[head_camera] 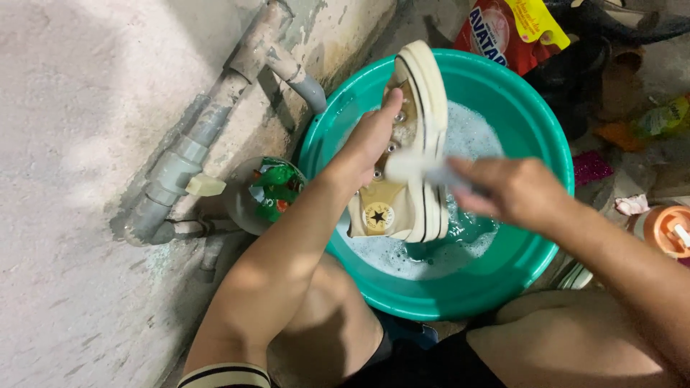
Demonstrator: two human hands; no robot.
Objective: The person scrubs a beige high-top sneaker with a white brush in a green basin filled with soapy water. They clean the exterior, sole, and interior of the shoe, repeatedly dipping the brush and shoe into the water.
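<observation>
While the left hand [366,144] is gripping a tan high-top sneaker [402,165] from its open side, thumb lying along the eyelets and fingers closed on the upper, the shoe is hanging sole-rightward over the green basin [535,129], its toe rising past the far rim and its heel hovering just above the suds. Right hand [514,190] is closing its fingers on a pale brush [420,167], blurred, the head touching the sneaker's white rubber sidewall. Soapy water [471,136] is filling the basin's middle, leaving open room to the right of the shoe. Grey pipes [215,115] are running down the concrete wall just beside the basin's left edge, a small container with green packets [269,190] sitting between them. Red detergent bag [503,29] is lying beyond the far rim; an orange-lidded container [668,230] is standing at the right.
</observation>
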